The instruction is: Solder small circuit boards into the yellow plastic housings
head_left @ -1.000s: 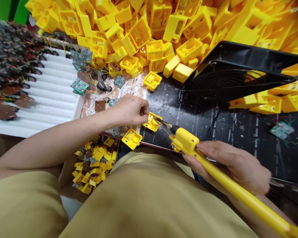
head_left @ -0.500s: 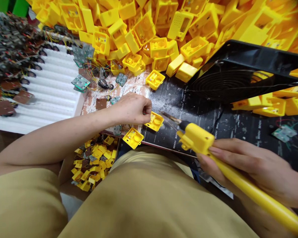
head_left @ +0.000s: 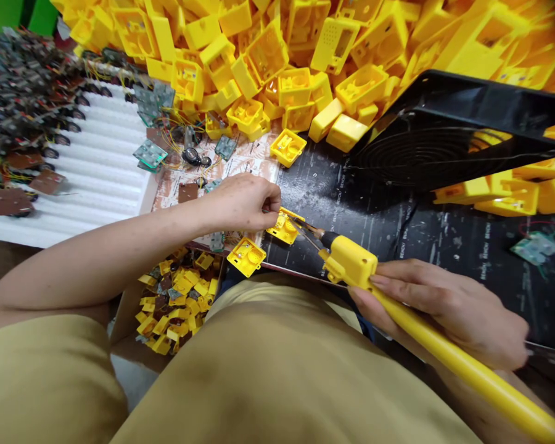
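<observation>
My right hand (head_left: 439, 302) is closed around a yellow soldering iron (head_left: 351, 262) with a black collar and a thin feed tube beside its tip. That tip is over a small open yellow plastic case (head_left: 284, 227) at the bench edge. My left hand (head_left: 252, 203) is closed in a pinch at the case's upper left side; what its fingertips hold, if anything, is hidden. A second yellow case half (head_left: 246, 256) lies just nearer to me, overhanging the edge. Another yellow case (head_left: 287, 147) stands farther back.
A big heap of yellow cases (head_left: 268, 55) fills the back. A black fan (head_left: 444, 135) stands at the right, a circuit board (head_left: 535, 248) beyond it. Wired boards cover part of a white ridged foam tray (head_left: 106, 142) at the left. Below is a box of yellow parts (head_left: 180, 302).
My right hand has moved the soldering iron leftward, so its tip has come from beside the case to over it. My left hand has stayed nearly still.
</observation>
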Motion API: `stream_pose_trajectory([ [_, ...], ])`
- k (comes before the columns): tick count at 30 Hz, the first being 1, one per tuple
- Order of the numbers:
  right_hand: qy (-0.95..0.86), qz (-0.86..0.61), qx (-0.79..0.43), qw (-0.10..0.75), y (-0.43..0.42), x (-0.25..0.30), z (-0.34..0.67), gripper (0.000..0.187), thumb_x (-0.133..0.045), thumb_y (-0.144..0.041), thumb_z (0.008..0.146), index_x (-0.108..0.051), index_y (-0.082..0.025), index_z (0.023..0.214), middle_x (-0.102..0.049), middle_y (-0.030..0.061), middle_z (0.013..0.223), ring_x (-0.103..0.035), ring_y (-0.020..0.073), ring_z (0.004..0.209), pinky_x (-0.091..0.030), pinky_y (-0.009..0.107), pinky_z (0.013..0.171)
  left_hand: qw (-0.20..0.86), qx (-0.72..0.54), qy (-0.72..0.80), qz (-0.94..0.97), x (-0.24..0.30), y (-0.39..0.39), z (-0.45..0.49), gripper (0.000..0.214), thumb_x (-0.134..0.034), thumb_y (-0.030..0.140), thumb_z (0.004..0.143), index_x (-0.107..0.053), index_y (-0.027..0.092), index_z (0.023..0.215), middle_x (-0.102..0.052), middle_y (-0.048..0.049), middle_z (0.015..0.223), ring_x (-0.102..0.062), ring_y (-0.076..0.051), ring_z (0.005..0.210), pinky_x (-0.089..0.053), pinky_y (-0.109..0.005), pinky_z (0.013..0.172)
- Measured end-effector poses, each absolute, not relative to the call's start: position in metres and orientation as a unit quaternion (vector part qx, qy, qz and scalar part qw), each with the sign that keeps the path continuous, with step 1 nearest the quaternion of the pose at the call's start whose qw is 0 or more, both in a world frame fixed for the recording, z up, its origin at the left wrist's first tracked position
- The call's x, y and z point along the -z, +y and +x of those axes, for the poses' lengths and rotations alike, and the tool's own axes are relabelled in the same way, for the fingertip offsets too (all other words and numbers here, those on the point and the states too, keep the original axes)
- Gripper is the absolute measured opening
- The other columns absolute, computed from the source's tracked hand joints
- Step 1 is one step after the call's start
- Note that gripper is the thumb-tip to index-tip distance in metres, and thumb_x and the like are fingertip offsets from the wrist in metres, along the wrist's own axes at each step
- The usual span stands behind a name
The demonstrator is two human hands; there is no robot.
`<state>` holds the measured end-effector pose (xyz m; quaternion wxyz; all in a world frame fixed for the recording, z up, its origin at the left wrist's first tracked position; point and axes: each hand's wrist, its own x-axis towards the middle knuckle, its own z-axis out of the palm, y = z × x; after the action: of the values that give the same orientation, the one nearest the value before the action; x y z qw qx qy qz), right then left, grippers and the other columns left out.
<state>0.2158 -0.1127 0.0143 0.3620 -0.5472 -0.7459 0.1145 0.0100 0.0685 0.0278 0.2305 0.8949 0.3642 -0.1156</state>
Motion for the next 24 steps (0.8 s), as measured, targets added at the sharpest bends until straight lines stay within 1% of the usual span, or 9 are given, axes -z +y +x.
stream_pose_trajectory([
  [3, -0.774, -0.508, -0.064, 0.373, -0.103, -0.017, 0.212, 0.013, -0.070, -0.017, 0.084, -0.058, -0.020, 0.085, -0.068, -0.0005, 0.073, -0.067, 0.0109, 0.063, -0.055, 0.018, 0.056, 0.234, 0.120, 0.365, 0.893, -0.028, 0.068, 0.011, 0.016, -0.059, 0.023, 0.073, -0.072, 0.018, 0.079, -0.064, 0.0017, 0.063, -0.053, -0.010, 0.058, -0.031, -0.022, 0.059],
  [6, -0.803, -0.473, -0.026, 0.362, -0.095, -0.022, 0.211, 0.017, -0.073, -0.018, 0.083, -0.056, -0.018, 0.082, -0.067, -0.0007, 0.070, -0.065, 0.0090, 0.058, -0.053, 0.016, 0.054, 0.239, 0.120, 0.367, 0.891, -0.029, 0.068, 0.012, 0.015, -0.059, 0.022, 0.073, -0.072, 0.017, 0.079, -0.067, 0.0010, 0.068, -0.055, -0.010, 0.062, -0.032, -0.022, 0.059],
  [10, -0.788, -0.513, -0.036, 0.339, -0.100, -0.026, 0.216, 0.016, -0.060, -0.027, 0.094, -0.058, -0.019, 0.081, -0.065, 0.0003, 0.068, -0.063, 0.0082, 0.055, -0.051, 0.016, 0.050, 0.249, 0.122, 0.375, 0.885, -0.029, 0.068, 0.012, 0.013, -0.060, 0.021, 0.072, -0.071, 0.017, 0.078, -0.067, 0.0007, 0.069, -0.055, -0.010, 0.062, -0.032, -0.023, 0.059],
  [14, -0.746, -0.570, -0.043, 0.342, -0.110, -0.025, 0.220, 0.020, -0.054, -0.035, 0.097, -0.059, -0.020, 0.085, -0.067, 0.0024, 0.072, -0.063, 0.0108, 0.055, -0.051, 0.020, 0.047, 0.243, 0.121, 0.371, 0.888, -0.028, 0.068, 0.012, 0.012, -0.059, 0.021, 0.072, -0.070, 0.017, 0.076, -0.066, 0.0007, 0.068, -0.055, -0.011, 0.063, -0.032, -0.023, 0.060],
  [17, -0.742, -0.571, -0.050, 0.348, -0.110, -0.021, 0.223, 0.017, -0.055, -0.035, 0.096, -0.060, -0.022, 0.086, -0.068, 0.0018, 0.073, -0.064, 0.0116, 0.056, -0.051, 0.021, 0.046, 0.234, 0.122, 0.369, 0.891, -0.029, 0.068, 0.012, 0.012, -0.059, 0.021, 0.071, -0.070, 0.018, 0.076, -0.067, 0.0010, 0.067, -0.055, -0.011, 0.062, -0.033, -0.023, 0.060],
  [19, -0.738, -0.558, -0.058, 0.376, -0.111, -0.018, 0.225, 0.008, -0.063, -0.031, 0.092, -0.061, -0.023, 0.091, -0.069, 0.0007, 0.075, -0.065, 0.0121, 0.057, -0.051, 0.021, 0.046, 0.227, 0.125, 0.367, 0.893, -0.030, 0.069, 0.011, 0.014, -0.059, 0.022, 0.073, -0.071, 0.018, 0.077, -0.069, 0.0006, 0.069, -0.057, -0.011, 0.063, -0.034, -0.023, 0.060],
  [20, -0.737, -0.550, -0.054, 0.389, -0.112, -0.017, 0.225, 0.010, -0.067, -0.029, 0.088, -0.062, -0.024, 0.096, -0.070, 0.0002, 0.076, -0.065, 0.0128, 0.058, -0.051, 0.022, 0.047, 0.226, 0.128, 0.364, 0.894, -0.031, 0.069, 0.010, 0.014, -0.059, 0.022, 0.074, -0.072, 0.018, 0.079, -0.070, 0.0002, 0.071, -0.059, -0.012, 0.065, -0.035, -0.023, 0.061],
  [22, -0.718, -0.569, -0.037, 0.399, -0.117, -0.016, 0.224, 0.029, -0.074, -0.029, 0.082, -0.063, -0.025, 0.109, -0.072, 0.0001, 0.081, -0.066, 0.0157, 0.059, -0.054, 0.025, 0.049, 0.238, 0.130, 0.353, 0.895, -0.032, 0.072, 0.006, 0.017, -0.059, 0.022, 0.078, -0.074, 0.019, 0.085, -0.073, -0.0005, 0.078, -0.063, -0.013, 0.071, -0.039, -0.023, 0.065],
  [24, -0.666, -0.643, -0.035, 0.375, -0.124, -0.018, 0.221, 0.040, -0.076, -0.035, 0.081, -0.062, -0.026, 0.118, -0.073, 0.0025, 0.088, -0.067, 0.0197, 0.060, -0.056, 0.032, 0.050, 0.272, 0.112, 0.338, 0.894, -0.030, 0.075, 0.001, 0.019, -0.058, 0.021, 0.081, -0.075, 0.019, 0.090, -0.075, -0.0005, 0.086, -0.067, -0.013, 0.079, -0.043, -0.022, 0.071],
])
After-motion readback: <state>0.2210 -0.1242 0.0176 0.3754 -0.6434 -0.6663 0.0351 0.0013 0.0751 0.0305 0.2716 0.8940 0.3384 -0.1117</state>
